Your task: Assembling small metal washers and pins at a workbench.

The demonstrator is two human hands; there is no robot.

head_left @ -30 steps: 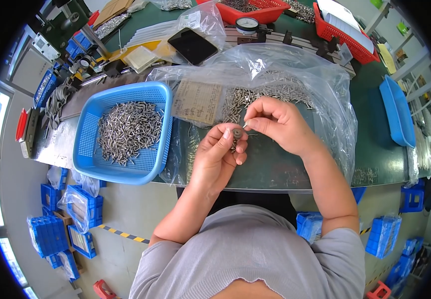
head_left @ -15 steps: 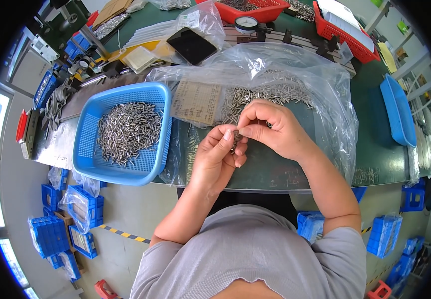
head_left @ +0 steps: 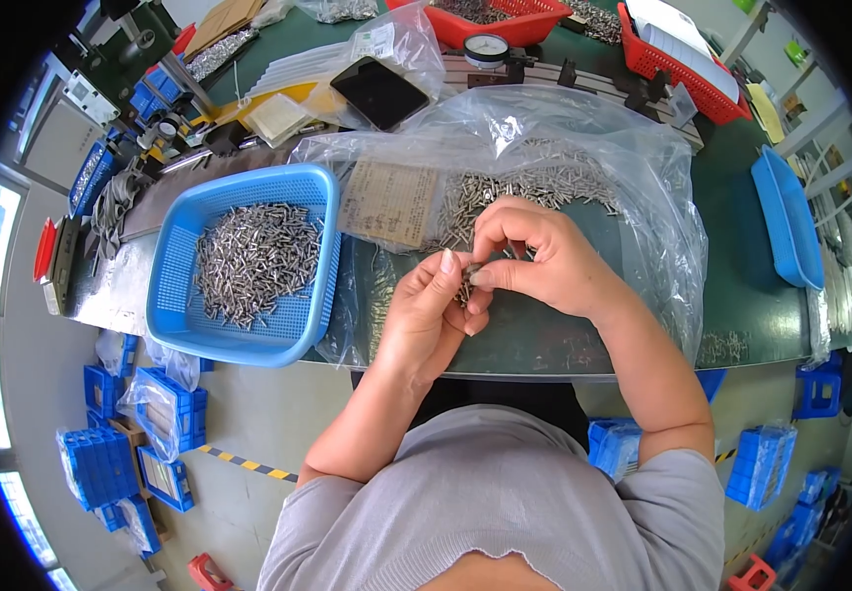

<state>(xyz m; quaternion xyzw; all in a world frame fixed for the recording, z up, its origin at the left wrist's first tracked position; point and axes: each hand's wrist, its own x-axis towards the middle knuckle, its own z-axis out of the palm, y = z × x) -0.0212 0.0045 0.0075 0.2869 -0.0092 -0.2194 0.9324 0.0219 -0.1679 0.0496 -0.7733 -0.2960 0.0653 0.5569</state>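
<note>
My left hand (head_left: pixel 428 317) is curled around a few small metal pins (head_left: pixel 463 292), its thumb pointing up. Close against it, my right hand (head_left: pixel 544 258) pinches with thumb and forefinger at the same pins; fingers partly hide what exactly sits in that pinch. Just beyond my hands, a loose heap of silvery metal pins (head_left: pixel 505 189) spreads over a clear plastic bag (head_left: pixel 657 231). To the left stands a blue perforated basket (head_left: pixel 165 315) with a large pile of similar pins (head_left: pixel 256 261) in it.
A handwritten brown card (head_left: pixel 386 202) lies under plastic beside the basket. Behind are a black phone (head_left: pixel 379 92), a dial gauge (head_left: pixel 486 49) and red baskets (head_left: pixel 682 69). A blue tray (head_left: pixel 785 217) sits at the right; the green table's front edge (head_left: pixel 544 376) runs before me.
My right thumb and forefinger have shifted slightly at the pins, and my left fingers have curled a little. The basket and heap look the same.
</note>
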